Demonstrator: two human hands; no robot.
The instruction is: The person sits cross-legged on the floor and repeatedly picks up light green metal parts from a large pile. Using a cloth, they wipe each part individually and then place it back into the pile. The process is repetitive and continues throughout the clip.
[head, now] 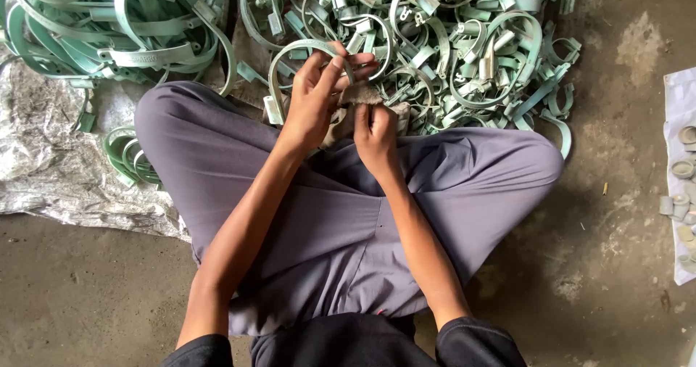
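Green clamp (290, 69) pinched in left hand (317, 95), rag (360, 96) clenched in right hand (375, 131), pile (449, 40) edge just beyond

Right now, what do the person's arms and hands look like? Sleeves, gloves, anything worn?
Both hands bare: left hand and right hand, no gloves, rings or watch visible. Forearms bare too; dark sleeves are pushed up near the elbows.

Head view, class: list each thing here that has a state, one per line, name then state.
left hand: gripping the green clamp band.
right hand: closed on a brownish rag.
green clamp band: lifted off the pile, held curved, ends apart.
brownish rag: bunched, pressed against the band.
clamp pile: loose, tangled, on the floor.
larger band heap: stacked on a crumpled sack.
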